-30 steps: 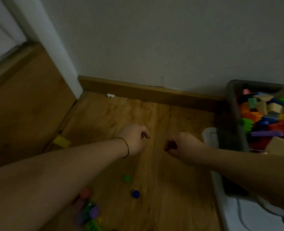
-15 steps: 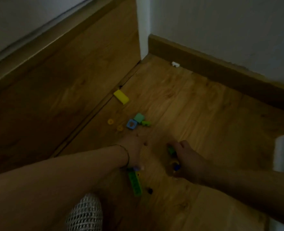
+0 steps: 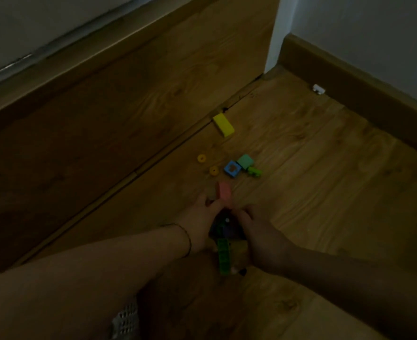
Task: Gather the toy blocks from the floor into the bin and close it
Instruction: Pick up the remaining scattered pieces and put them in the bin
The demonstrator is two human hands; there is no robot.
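Observation:
On the wooden floor a small heap of toy blocks (image 3: 223,229) lies between my two hands. My left hand (image 3: 200,224) curls around it from the left and my right hand (image 3: 264,236) from the right. A pink block (image 3: 224,195) stands on end against my left fingertips. A long green brick (image 3: 223,256) sticks out of the heap toward me. Farther away lie a yellow block (image 3: 223,125), two yellow rings (image 3: 201,158), a blue square block (image 3: 232,168), a teal block (image 3: 245,161) and a small green brick (image 3: 254,171). The bin is out of view.
A wooden step or panel (image 3: 104,143) rises on the left along the floor seam. A brown baseboard (image 3: 349,89) runs along the white wall at the right, with a small white piece (image 3: 318,89) at its foot. A white mesh item (image 3: 126,320) sits at the bottom edge.
The view swung left, away from the bin, to the loose blocks. Both hands dropped to the floor and have closed in together around the heap; the pink block now shows at my left fingertips.

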